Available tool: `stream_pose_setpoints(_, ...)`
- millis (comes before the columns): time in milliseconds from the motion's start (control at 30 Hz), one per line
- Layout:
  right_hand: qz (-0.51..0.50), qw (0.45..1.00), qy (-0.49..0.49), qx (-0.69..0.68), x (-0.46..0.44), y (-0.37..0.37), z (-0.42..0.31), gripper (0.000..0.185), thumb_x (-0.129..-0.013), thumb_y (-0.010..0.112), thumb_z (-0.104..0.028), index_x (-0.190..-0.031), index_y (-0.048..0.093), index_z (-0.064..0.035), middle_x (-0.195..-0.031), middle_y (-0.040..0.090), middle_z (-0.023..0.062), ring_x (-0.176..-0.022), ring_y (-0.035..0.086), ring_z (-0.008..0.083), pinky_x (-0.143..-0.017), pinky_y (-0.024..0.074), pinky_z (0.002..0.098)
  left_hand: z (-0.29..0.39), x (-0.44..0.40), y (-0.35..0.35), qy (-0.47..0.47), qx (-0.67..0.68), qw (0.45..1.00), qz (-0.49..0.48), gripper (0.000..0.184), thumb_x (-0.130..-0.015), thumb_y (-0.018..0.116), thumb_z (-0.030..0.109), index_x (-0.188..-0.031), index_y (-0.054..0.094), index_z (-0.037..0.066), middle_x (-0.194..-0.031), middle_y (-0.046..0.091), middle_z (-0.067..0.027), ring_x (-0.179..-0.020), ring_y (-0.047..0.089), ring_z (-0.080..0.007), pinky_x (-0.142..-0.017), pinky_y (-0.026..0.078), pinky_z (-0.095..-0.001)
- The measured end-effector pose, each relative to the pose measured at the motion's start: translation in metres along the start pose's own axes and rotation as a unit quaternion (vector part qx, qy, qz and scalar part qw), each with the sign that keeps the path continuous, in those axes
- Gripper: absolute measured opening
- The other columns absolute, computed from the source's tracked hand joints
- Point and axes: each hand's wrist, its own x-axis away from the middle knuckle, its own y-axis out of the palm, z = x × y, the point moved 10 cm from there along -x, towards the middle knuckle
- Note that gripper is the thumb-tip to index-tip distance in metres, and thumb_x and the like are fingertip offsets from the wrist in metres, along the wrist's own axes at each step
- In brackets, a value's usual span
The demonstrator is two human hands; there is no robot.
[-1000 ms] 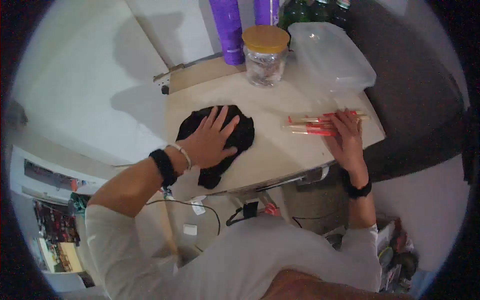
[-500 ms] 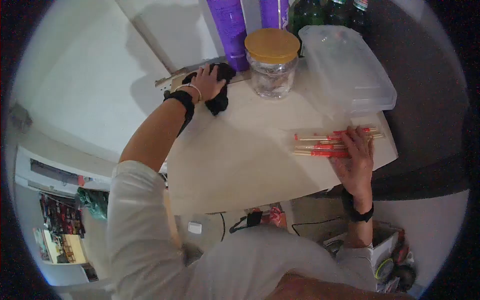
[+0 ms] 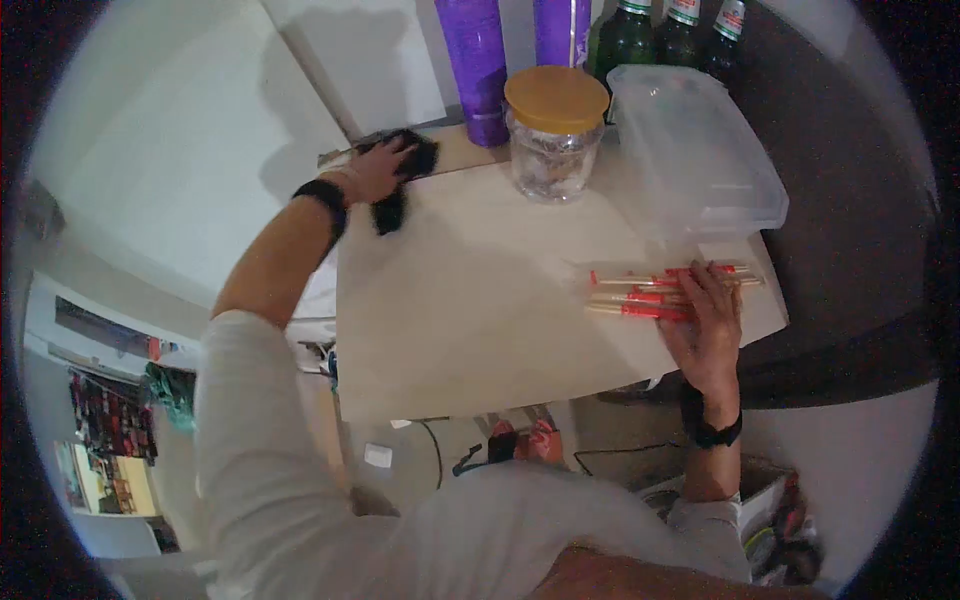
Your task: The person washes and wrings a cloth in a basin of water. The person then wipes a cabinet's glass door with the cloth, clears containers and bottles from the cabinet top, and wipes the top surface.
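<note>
My left hand [image 3: 378, 170] is on a crumpled black cloth [image 3: 390, 208], pressed to the tabletop near its back left corner. The fingers are bent over the cloth, and part of it hangs out below the palm. Toward the right edge, my right hand [image 3: 712, 325] lies over several pairs of chopsticks [image 3: 635, 298] in clear wrappers with red print. Its fingers curl across them and the thumb rests by the lowest pair. The palm side of both hands is hidden.
Behind the cloth stand purple cylinders [image 3: 478, 70]. A clear jar [image 3: 553, 165] with a yellow lid sits beside a translucent plastic container [image 3: 695, 150]. Green bottles [image 3: 627, 40] are at the back. The pale tabletop [image 3: 460, 300] has its front edge close to my body.
My left hand has slid left along the table with the black cloth. My right hand stays on the chopsticks. The view has shifted slightly.
</note>
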Motion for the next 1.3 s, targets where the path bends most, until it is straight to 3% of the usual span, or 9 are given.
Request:
stream_pose_setpoints(167,-0.005,1.0,0.016,0.008,-0.001,0.0,-0.002,0.057,-0.067,0.067,-0.028,-0.118,0.049,-0.0083,-0.126,0.044,0.0153,-0.121,0.035,0.0331,-0.102,0.018,0.0517,-0.033,0.067,0.012,-0.086,0.07,0.993,-0.043,0.051,-0.088,0.04,0.026,-0.135,0.026,0.012,-0.14,0.02,-0.0169,-0.125,0.026,-0.0358,-0.101,0.028,-0.0459)
stream_pose_setpoints(400,0.013,1.0,-0.006,0.023,-0.001,-0.001,-0.006,0.056,-0.068,0.065,-0.031,-0.117,0.05,-0.0085,-0.124,0.046,0.0146,-0.12,0.036,0.0331,-0.102,0.018,0.0518,0.056,0.003,-0.017,-0.003,0.083,0.995,-0.055,0.052,-0.088,0.038,0.03,-0.133,0.027,0.006,-0.142,0.012,-0.0178,-0.127,0.015,-0.043,-0.105,0.017,-0.0466)
stream_pose_setpoints(500,0.005,1.0,0.004,0.018,-0.002,-0.002,-0.007,0.055,-0.068,0.066,-0.031,-0.116,0.052,-0.0083,-0.123,0.047,0.0148,-0.12,0.036,0.0331,-0.102,0.0182,0.0517,0.083,-0.049,0.007,0.176,-0.035,0.984,0.003,0.055,-0.088,0.038,0.033,-0.134,0.025,0.005,-0.142,0.011,-0.0196,-0.127,0.015,-0.0439,-0.105,0.017,-0.0468)
stream_pose_setpoints(567,0.004,1.0,0.007,0.023,-0.002,-0.004,-0.009,0.054,-0.067,0.066,-0.031,-0.115,0.052,-0.0081,-0.122,0.048,0.0151,-0.12,0.037,0.0331,-0.102,0.0183,0.0516,0.076,-0.033,-0.012,0.055,0.092,0.994,0.0,0.056,-0.088,0.038,0.033,-0.135,0.023,0.005,-0.141,0.011,-0.0228,-0.127,0.015,-0.0429,-0.105,0.017,-0.0471)
stream_pose_setpoints(767,0.008,1.0,0.007,0.011,-0.002,-0.002,-0.005,0.055,-0.067,0.066,-0.031,-0.114,0.053,-0.0074,-0.122,0.048,0.0159,-0.119,0.037,0.0341,-0.102,0.0182,0.0513,0.003,0.016,0.011,0.042,0.085,0.995,-0.011,0.053,-0.088,0.038,0.031,-0.134,0.025,0.006,-0.139,0.014,-0.0251,-0.127,0.014,-0.044,-0.105,0.017,-0.0467)
stream_pose_setpoints(933,0.008,1.0,0.014,0.009,-0.002,-0.003,-0.005,0.054,-0.067,0.066,-0.031,-0.114,0.053,-0.0068,-0.123,0.047,0.0163,-0.12,0.036,0.0348,-0.103,0.018,0.0512,0.002,0.023,0.002,-0.038,-0.082,0.992,-0.093,0.046,-0.09,0.034,0.026,-0.131,0.031,0.007,-0.137,0.02,-0.0255,-0.125,0.017,-0.046,-0.105,0.017,-0.0479)
stream_pose_setpoints(1067,0.012,1.0,0.006,0.015,-0.004,-0.005,-0.007,0.054,-0.067,0.066,-0.03,-0.113,0.054,-0.0073,-0.122,0.048,0.0162,-0.119,0.038,0.0345,-0.102,0.0193,0.0504,0.006,-0.017,0.021,0.058,-0.22,0.967,-0.115,0.04,-0.089,0.035,0.024,-0.126,0.041,0.008,-0.137,0.021,-0.0252,-0.125,0.018,-0.046,-0.104,0.018,-0.0497)
stream_pose_setpoints(1133,0.015,1.0,0.002,0.016,-0.004,-0.002,-0.006,0.054,-0.066,0.067,-0.03,-0.113,0.054,-0.0079,-0.121,0.048,0.0159,-0.119,0.038,0.0342,-0.102,0.02,0.0498,0.013,-0.039,-0.002,-0.008,0.115,0.993,-0.003,0.036,-0.088,0.035,0.02,-0.12,0.047,0.007,-0.135,0.024,-0.0252,-0.125,0.021,-0.044,-0.103,0.02,-0.0508)
stream_pose_setpoints(1300,0.019,0.999,0.0,0.042,-0.004,-0.003,-0.011,0.056,-0.064,0.069,-0.029,-0.113,0.054,-0.0075,-0.12,0.049,0.0148,-0.116,0.041,0.0333,-0.103,0.0212,0.0473,0.067,-0.058,-0.026,0.069,-0.07,0.995,-0.027,0.051,-0.091,0.034,0.032,-0.125,0.033,-0.007,-0.135,0.027,-0.0246,-0.125,0.028,-0.0334,-0.106,0.021,-0.0371)
